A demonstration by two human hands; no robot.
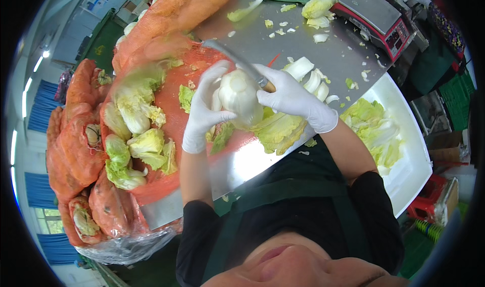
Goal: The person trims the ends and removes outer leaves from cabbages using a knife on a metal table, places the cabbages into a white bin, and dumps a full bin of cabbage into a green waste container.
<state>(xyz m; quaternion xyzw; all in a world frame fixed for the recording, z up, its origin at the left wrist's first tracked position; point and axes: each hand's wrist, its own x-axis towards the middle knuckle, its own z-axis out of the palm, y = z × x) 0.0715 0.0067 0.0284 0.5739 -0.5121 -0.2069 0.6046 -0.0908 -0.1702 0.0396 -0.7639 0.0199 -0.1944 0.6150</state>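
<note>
White gloves cover both hands. A napa cabbage [239, 93], its pale base facing up, is gripped along its side by my left hand [206, 109]. My right hand [286, 93] holds a knife [237, 57] by its wooden handle, the blade pointing up and left across the top of the cabbage. Loose yellow-green cabbage leaves [282, 131] lie below the cabbage at the metal table's near edge. Cut white leaf stalks [301, 69] rest just beyond my right hand. An orange mesh sack [166, 105] spreads under and left of my left hand, with several cabbages [130, 112] on it.
Full orange mesh sacks [77, 143] are piled at the left, another [182, 12] at the far side. A red scale [373, 18] stands on the metal table [250, 33] at upper right. Beside my right arm, a white bin [411, 154] holds leaves.
</note>
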